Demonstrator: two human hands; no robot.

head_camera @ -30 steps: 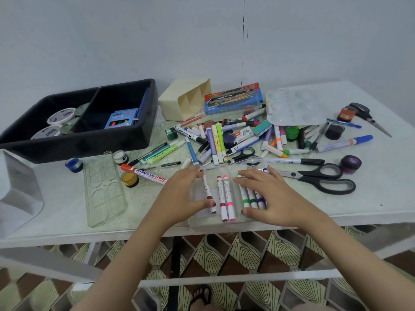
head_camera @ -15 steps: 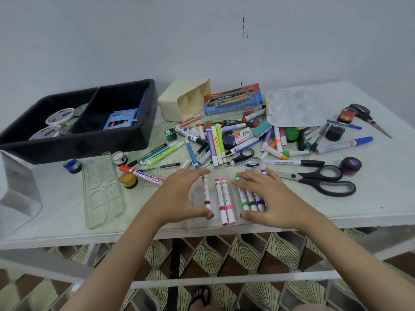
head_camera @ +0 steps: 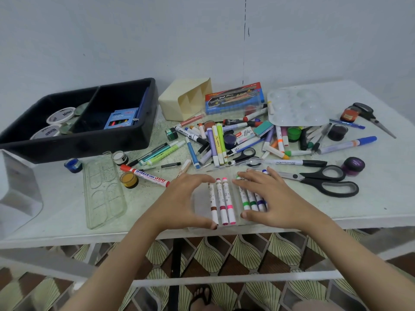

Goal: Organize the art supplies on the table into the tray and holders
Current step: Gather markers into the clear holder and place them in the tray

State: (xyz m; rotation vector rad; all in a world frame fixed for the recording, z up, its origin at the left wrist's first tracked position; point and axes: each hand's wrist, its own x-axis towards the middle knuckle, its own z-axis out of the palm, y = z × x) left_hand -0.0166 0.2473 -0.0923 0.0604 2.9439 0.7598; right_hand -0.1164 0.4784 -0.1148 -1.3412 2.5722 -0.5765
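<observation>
- Head view: against a second ago, the white brown-banded marker is no longer lying askew under the left thumb. It is now being kept straight, touching the white red-banded marker and the white pink-banded marker.
- The left hand is being arched in a C beside these three, with the thumb tip touching the brown-banded marker's near end. The fingers are curving past its far end. More of the clear plastic packet beneath is being bared than before.
- The right hand is being pressed flat, fingers spread, over the white green-banded markers and the white purple-banded marker, much as before.
- All these markers are lying at the near edge of the pale speckled table, well apart from the black plastic tray and the cream plastic holder at the back.
</observation>
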